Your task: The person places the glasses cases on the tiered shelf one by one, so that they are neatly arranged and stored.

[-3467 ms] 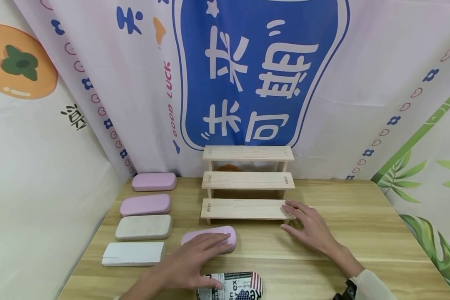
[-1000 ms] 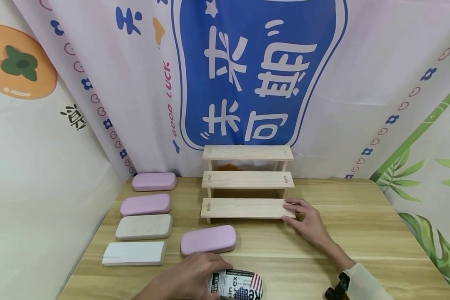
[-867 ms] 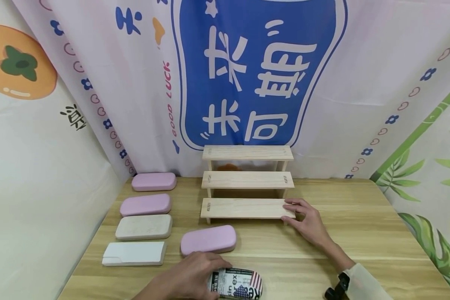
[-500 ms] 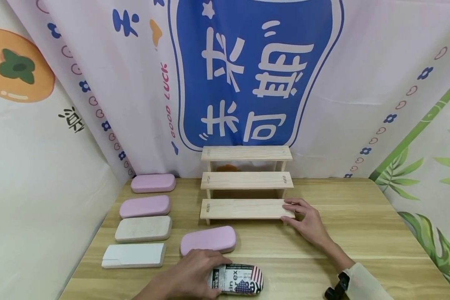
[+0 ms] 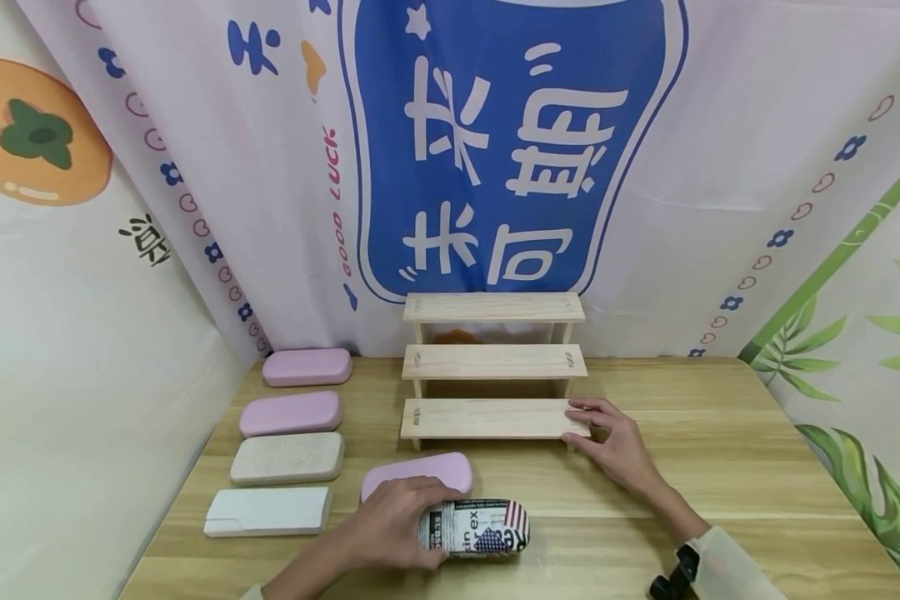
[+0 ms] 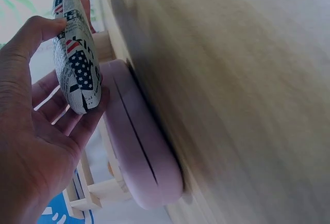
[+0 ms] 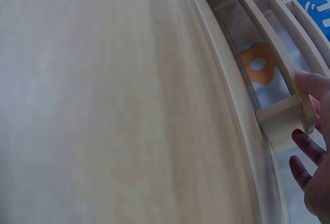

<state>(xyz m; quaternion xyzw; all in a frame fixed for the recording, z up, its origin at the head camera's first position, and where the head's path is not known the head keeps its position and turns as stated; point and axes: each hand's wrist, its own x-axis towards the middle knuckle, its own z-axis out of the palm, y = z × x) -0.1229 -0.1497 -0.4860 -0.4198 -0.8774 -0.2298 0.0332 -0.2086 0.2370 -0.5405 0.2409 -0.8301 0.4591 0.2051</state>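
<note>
My left hand [image 5: 397, 525] grips the left end of a glasses case [image 5: 480, 528] printed with newsprint and a flag pattern. In the left wrist view that printed case [image 6: 77, 53] is clear of the tabletop, pinched between thumb and fingers. A pink glasses case [image 5: 427, 473] lies just behind it, partly covered by the hand. My right hand [image 5: 615, 442] holds the right end of the lowest shelf of a three-tier wooden stand [image 5: 487, 417]. The right wrist view shows the thumb at the shelf's edge, with other fingers [image 7: 308, 146] around the stand's end.
Along the table's left side lie two pink cases [image 5: 307, 367], a grey-beige case [image 5: 288, 457] and a white case [image 5: 267, 511] in a column. A printed curtain [image 5: 720, 167] hangs right behind the stand. The wooden table [image 5: 690, 400] extends to the right.
My left hand came down from over the pink case, took hold of the printed case, and has lifted it towards the stand. My right hand has tightened slightly on the shelf end.
</note>
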